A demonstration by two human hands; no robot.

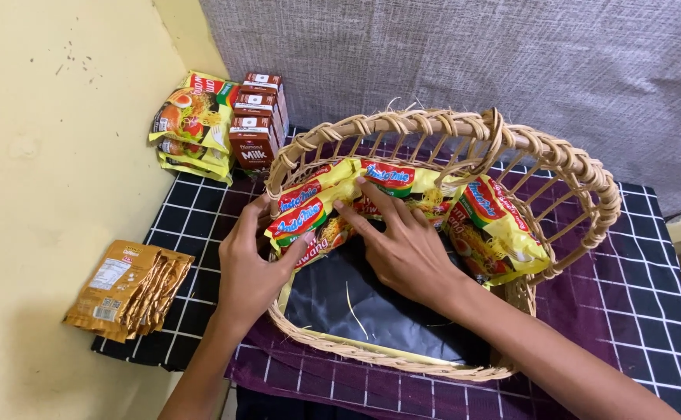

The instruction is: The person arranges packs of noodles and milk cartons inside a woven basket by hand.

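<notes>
Right now one woven basket (589, 175) sits on a dark cloth with white squares (651, 311). It leans so its open side faces the person. A black sheet (371, 303) lines the bottom.

Inside the basket stand yellow noodle packets (313, 210). About five show, set in a row against the far wall. One more yellow packet (496, 229) leans at the right end of the row, tipped to the side.

Both hands are in the basket. The left hand (251, 268) comes from the left side. Its fingers curl round the basket rim, and its thumb presses on the front of the packets at the left end. The right hand (403, 245) lies flat with the fingers spread. Its fingertips push on the packets in the middle of the row. It is not closed around anything; it only presses. The right arm crosses over the black sheet and hides part of it.

Outside the basket, far left at the back, is a pile of more yellow noodle packets (193, 124), about three or four stacked. Just beside them stand three small brown milk cartons (256, 124), one behind the other. Near the left edge of the cloth lies a bunch of gold-brown sachets (127, 288), fanned out, too many to count well. A grey wall cloth (473, 54) hangs behind everything.
</notes>
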